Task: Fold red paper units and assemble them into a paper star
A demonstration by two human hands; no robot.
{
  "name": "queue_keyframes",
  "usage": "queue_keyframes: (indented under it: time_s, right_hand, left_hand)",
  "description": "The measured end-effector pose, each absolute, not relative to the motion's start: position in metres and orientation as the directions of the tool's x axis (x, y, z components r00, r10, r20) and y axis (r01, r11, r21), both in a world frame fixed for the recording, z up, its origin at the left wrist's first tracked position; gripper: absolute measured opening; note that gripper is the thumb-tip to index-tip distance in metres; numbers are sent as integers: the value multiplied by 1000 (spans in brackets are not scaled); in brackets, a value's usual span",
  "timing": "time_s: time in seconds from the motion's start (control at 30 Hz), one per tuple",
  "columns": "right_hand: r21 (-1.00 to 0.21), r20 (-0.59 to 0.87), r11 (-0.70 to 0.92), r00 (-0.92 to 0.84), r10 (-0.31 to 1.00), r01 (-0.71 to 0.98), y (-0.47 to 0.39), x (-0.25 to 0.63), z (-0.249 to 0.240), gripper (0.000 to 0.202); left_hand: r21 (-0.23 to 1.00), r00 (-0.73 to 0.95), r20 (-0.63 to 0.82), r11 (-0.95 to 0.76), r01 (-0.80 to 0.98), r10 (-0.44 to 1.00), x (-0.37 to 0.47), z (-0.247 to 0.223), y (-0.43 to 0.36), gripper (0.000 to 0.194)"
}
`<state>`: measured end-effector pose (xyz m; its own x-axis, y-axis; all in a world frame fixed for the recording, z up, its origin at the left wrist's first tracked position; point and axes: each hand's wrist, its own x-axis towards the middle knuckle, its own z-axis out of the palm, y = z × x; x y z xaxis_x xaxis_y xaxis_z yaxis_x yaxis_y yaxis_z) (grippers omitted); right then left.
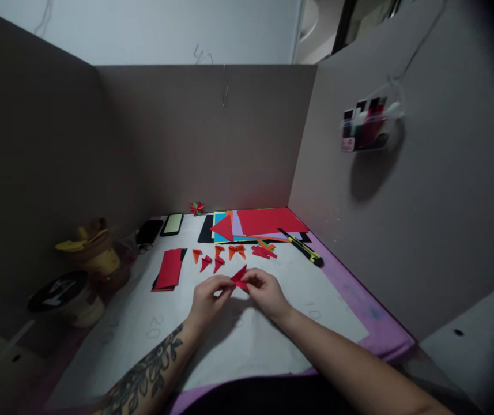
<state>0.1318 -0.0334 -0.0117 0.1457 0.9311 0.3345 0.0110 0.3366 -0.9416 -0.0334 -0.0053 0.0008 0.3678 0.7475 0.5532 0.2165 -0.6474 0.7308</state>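
Between my two hands, above the white sheet (268, 340), is a folded piece of red paper (238, 276) with pointed corners. My left hand (212, 294) pinches its left side between thumb and fingertips. My right hand (268, 291) is closed on its right side, the fingers partly hiding it. Just beyond lie several small folded orange and red paper pieces (219, 264). Narrow red paper strips (264, 252) rest to their right, with some green and orange ones. A stack of red paper rectangles (169, 268), with black underneath, lies left of the folded pieces.
At the back are large coloured sheets (268, 222) and a yellow-black utility knife (302, 248). A red-green paper star (197, 208) and a phone (172, 224) sit back left. Containers (95, 256) crowd the left edge. Grey panels (203, 138) enclose the table; a plastic box (365, 127) hangs at right.
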Motion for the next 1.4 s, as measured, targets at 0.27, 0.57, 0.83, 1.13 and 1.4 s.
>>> queue_keyframes:
  time_s: [0.27,0.57,0.83,1.13,1.4]
  right_hand:
    - [-951,299,310,267,916,2,-28,133,-17,9]
    - [-959,254,276,243,936,-63,-29,135,-14,8]
    - [-959,263,279,212,941,-52,-30,135,-14,3]
    - [-936,168,198,126,978,-290,-30,134,-10,25]
    - [-986,76,78,14,997,-149,-31,137,-16,19]
  left_hand:
    - [799,313,500,-569,193,808,-30,-1,-4,8]
    - [807,306,488,-556,198,817,-28,3,-6,7]
    - [814,319,471,-545,203,822,-29,-2,-2,7]
    - [678,341,620,-701,221,707,-35,1,-1,7]
    - [560,448,646,-783,271,618,-37,-5,-1,13]
